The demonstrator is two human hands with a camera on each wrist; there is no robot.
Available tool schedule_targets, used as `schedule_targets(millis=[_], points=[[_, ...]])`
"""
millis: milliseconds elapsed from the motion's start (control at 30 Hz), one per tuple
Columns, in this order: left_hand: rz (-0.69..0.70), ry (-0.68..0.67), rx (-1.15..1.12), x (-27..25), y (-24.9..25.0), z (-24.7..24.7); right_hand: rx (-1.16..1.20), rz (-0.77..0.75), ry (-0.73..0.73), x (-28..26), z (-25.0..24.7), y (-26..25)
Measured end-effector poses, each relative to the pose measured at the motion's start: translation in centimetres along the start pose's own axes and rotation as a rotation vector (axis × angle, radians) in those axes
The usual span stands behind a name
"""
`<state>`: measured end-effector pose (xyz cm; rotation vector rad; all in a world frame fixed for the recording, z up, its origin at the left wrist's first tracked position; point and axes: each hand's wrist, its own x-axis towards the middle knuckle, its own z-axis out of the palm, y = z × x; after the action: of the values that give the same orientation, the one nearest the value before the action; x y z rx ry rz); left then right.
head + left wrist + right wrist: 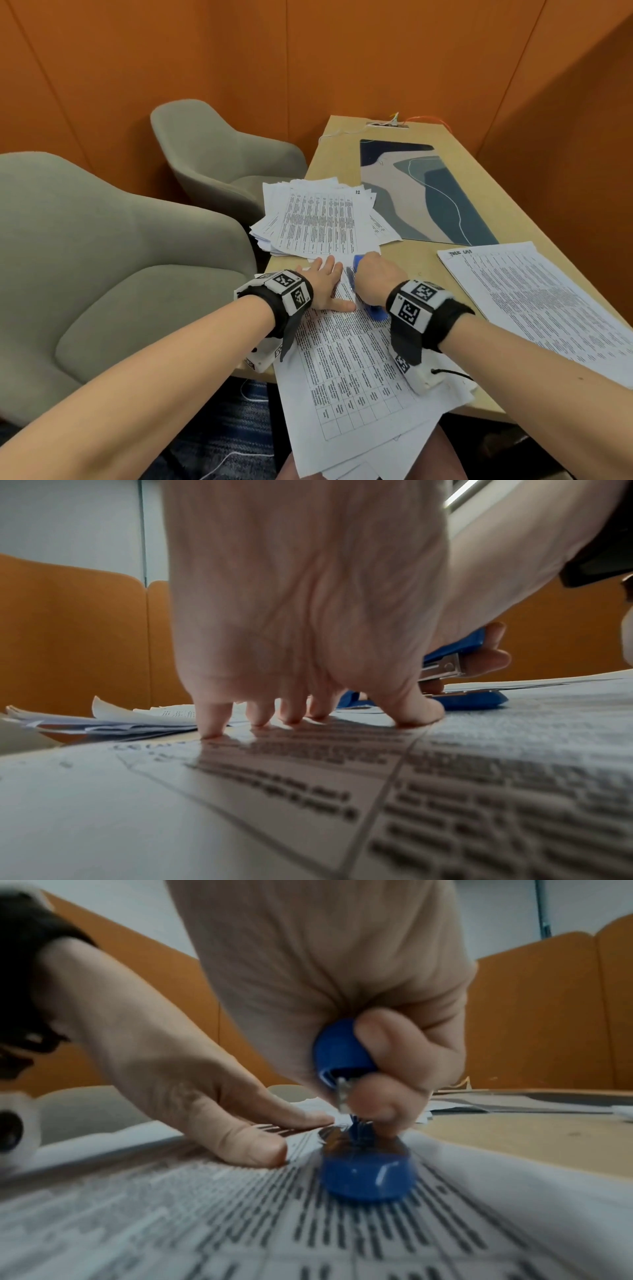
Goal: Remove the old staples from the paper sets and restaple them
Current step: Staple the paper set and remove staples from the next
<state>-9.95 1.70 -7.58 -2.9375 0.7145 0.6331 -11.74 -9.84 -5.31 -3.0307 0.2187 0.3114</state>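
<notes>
A printed paper set (349,363) lies in front of me, hanging over the table's near edge. My left hand (323,286) presses flat on its top part, fingers spread and straight (308,712). Just to the right, my right hand (376,274) grips a blue stapler (375,311), fingers curled round its upper arm (342,1047). The stapler's base (366,1175) rests on the paper. Its front end (349,697) sits behind my left fingers, near the sheet's top edge. Whether a staple is there is hidden.
A messy pile of paper sets (322,219) lies beyond my hands. Another set (534,301) lies to the right. A patterned mat (421,192) covers the far part of the wooden table (424,260). Two grey chairs (102,260) stand on the left.
</notes>
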Motion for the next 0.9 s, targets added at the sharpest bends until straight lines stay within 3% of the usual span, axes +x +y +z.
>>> schedule_targets(millis=[200,533,633,767,833,900], points=[[-0.004,-0.016,-0.015,0.0,-0.1,-0.3,-0.182,-0.087,0.008,1.0,-0.9,-0.6],[0.006,-0.003,-0.038,0.2,-0.4,-0.5,0.207,-0.078,0.011,2.5,-3.0,2.5],[0.002,0.116,-0.063,0.3,-0.1,-1.1,0.244,-0.133,0.035,1.7,-3.1,4.6],[-0.047,0.434,-0.47,0.4,1.5,-2.2,0.17,-0.209,0.167,0.0,-2.6,6.1],[-0.08,0.424,-0.757,0.7,2.1,-3.2,0.186,-0.228,0.206,-0.5,-2.4,6.3],[-0.081,0.323,-1.017,0.9,2.7,-4.3,0.204,-0.238,0.231,-0.8,-2.5,6.5]])
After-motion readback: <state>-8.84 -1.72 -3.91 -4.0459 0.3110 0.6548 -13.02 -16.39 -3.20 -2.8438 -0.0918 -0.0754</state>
